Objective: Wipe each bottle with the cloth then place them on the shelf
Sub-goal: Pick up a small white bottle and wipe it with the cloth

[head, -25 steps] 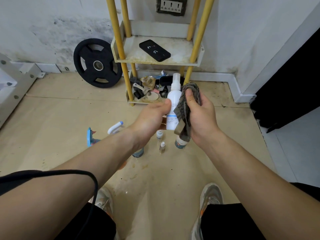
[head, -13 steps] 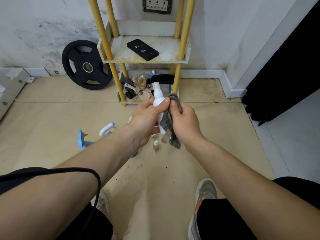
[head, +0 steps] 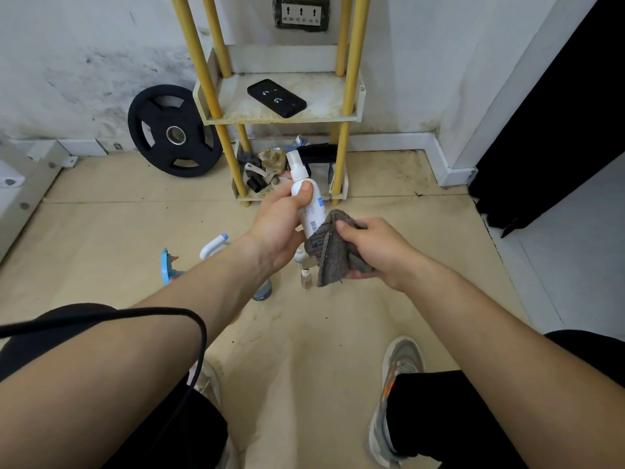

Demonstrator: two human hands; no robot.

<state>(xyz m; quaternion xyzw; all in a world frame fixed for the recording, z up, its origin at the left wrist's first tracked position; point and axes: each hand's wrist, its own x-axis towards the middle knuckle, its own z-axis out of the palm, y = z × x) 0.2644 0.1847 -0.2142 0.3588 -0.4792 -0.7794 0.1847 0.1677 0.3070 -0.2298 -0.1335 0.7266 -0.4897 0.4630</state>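
My left hand (head: 277, 225) grips a white spray bottle (head: 309, 204) near its shoulder, held up tilted over the floor. My right hand (head: 375, 248) holds a grey cloth (head: 333, 255) wrapped around the bottle's lower end. Below my hands, on the floor, stand two small clear bottles (head: 305, 278), a spray bottle with a white and blue trigger (head: 213, 245) and a bottle partly hidden by my left wrist (head: 263, 292). The yellow-posted shelf (head: 280, 115) stands ahead against the wall.
A black phone (head: 276, 98) lies on the shelf's middle tier. The bottom tier (head: 291, 184) holds assorted clutter. A black weight plate (head: 172, 132) leans on the wall to the left. A blue toy (head: 168, 267) lies on the floor. My shoes (head: 395, 394) are below.
The cloth in my right hand has slid down from the bottle's upper part to its lower end. My left hand's grip has shifted up toward the bottle's shoulder.
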